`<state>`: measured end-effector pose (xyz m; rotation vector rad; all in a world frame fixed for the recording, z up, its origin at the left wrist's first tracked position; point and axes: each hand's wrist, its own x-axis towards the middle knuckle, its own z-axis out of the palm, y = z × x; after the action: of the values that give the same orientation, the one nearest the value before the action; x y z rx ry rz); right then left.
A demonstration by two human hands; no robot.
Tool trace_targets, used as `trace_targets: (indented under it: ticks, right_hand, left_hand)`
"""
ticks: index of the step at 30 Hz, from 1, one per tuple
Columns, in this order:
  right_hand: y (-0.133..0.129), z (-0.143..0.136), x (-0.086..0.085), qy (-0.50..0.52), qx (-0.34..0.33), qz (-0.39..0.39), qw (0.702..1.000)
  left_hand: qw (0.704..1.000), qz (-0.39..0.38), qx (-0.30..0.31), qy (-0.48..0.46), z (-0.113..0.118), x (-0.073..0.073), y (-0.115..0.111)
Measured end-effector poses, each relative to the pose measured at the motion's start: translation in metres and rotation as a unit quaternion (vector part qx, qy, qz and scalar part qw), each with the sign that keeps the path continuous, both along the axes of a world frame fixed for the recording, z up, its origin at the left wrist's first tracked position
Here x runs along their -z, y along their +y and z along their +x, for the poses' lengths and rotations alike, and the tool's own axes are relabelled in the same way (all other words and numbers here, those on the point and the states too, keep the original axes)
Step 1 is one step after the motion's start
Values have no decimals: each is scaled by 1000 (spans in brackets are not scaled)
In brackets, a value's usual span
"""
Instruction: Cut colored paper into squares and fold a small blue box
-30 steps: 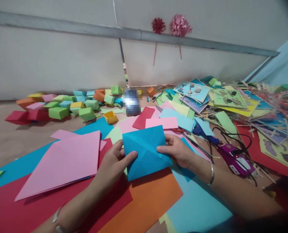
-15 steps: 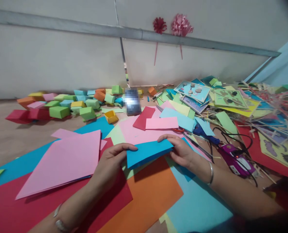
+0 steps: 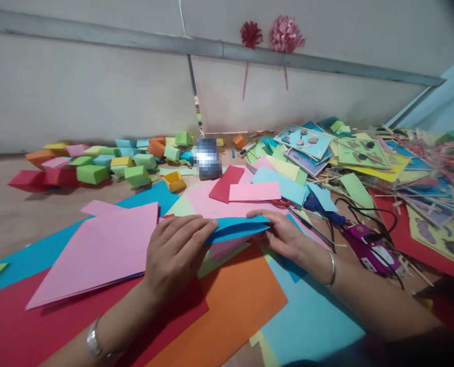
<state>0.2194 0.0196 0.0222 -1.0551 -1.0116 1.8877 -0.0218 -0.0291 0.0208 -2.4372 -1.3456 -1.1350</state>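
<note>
A folded piece of blue paper [image 3: 239, 229] is held up between both hands, its layers slightly parted along the near edge. My left hand [image 3: 179, 250] grips its left end, the back of the hand turned up and the thumb mostly hidden. At the right end, my right hand [image 3: 278, 232] pinches the paper between thumb and fingers. Below lie sheets of orange paper [image 3: 219, 300], light blue paper [image 3: 314, 316] and red paper [image 3: 16, 326]. Close to my left wrist is a stack of pink paper [image 3: 100, 250].
Several small folded paper boxes [image 3: 92, 174] sit along the wall. Scissors [image 3: 282, 203], a pink strip [image 3: 255, 191] and a glue gun [image 3: 322, 206] lie beyond my right hand. A purple power strip [image 3: 375, 250] with black cables is at right, near picture cards [image 3: 303, 141] and sticks.
My left hand has rolled over so its back faces up and covers more of the paper's left end. The blue paper has tilted, showing its edge and parted layers.
</note>
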Motion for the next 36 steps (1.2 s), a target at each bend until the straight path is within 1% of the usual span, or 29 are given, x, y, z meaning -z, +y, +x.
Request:
trace_targets:
  ticks: [3,4,6,8,9,13,16,20,23,27,29,32,36]
  right_hand:
    - [-2,0,-6,-17,3,-15,1000]
    - [-3,1,-8,-28,3,11,1000]
    - [-5,3,-12,-67,1,92,994]
    - [-5,6,-14,-117,-6,169,979]
    - [-5,8,-15,-136,-11,194,972]
    - [-2,12,-16,-151,-33,257,954]
    - [-3,10,-17,-200,-19,290,936]
    - [-7,5,-17,-277,35,315,907]
    - [-7,4,-15,-299,47,326,895]
    - [-5,3,-13,-311,47,308,898]
    - [-5,3,-12,-304,46,300,903]
    - [-6,2,-12,-288,48,298,909]
    - [-7,2,-12,-292,50,319,900]
  left_hand:
    - [999,-11,-16,-35,0,-2,0]
    - [998,-23,-22,-52,1,-2,1]
    - [994,-64,-33,-86,2,-3,1]
    - [987,-104,-42,-117,3,-4,1]
    - [984,-118,-45,-130,3,-4,1]
    - [972,-157,-58,-167,6,-5,0]
    - [962,-183,-64,-190,8,-7,-1]
    - [948,-224,-62,-218,9,-8,-1]
    - [927,-275,-76,-242,9,-9,-1]
    - [895,-341,-92,-272,9,-11,1]
    - [886,-359,-93,-278,9,-13,1]
    - [883,-370,-90,-274,9,-16,2]
    - [884,-376,-71,-268,10,-20,2]
